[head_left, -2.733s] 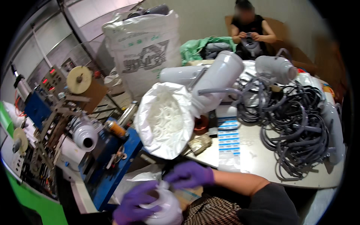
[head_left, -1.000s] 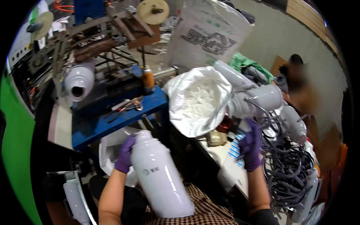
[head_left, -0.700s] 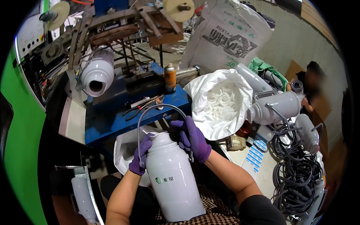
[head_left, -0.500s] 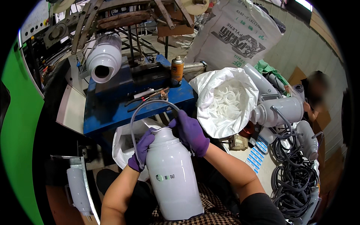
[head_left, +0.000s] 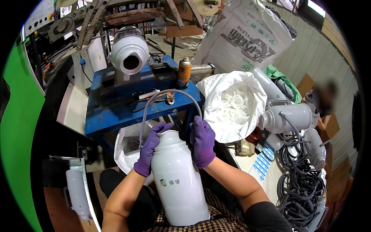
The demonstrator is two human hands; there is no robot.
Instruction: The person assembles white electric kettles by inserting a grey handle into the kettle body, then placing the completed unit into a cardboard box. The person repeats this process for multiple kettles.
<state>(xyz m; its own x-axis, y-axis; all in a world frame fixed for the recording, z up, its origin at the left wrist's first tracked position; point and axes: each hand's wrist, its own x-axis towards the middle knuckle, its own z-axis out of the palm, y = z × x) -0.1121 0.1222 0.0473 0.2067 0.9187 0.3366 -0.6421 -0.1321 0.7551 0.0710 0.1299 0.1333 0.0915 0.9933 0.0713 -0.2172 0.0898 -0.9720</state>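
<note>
A pale grey thermos flask (head_left: 178, 189) leans upright against my lap, with its spouted neck away from me. My left hand (head_left: 148, 149), in a purple glove, wraps the left side of its neck, fingers up near the rim. A grey bendable handle (head_left: 170, 91) arches over the flask's mouth. One end of it hangs beside my left hand. My right hand (head_left: 202, 142), gloved too, is closed around the other end, right of the neck and a little apart from it. The lower tip of that end is hidden by the fingers.
Ahead is a blue bench (head_left: 112, 116) with pliers, an orange spray can (head_left: 184, 72) and another flask (head_left: 130, 48) on a machine. To the right are a white bag of clear rings (head_left: 235, 102), more flasks (head_left: 288, 116), black handles (head_left: 299, 185) and another person (head_left: 325, 96).
My right hand has moved off the neck to the right, drawing the handle's arch wider and upright. The flask on the machine appears further right and turned more towards me.
</note>
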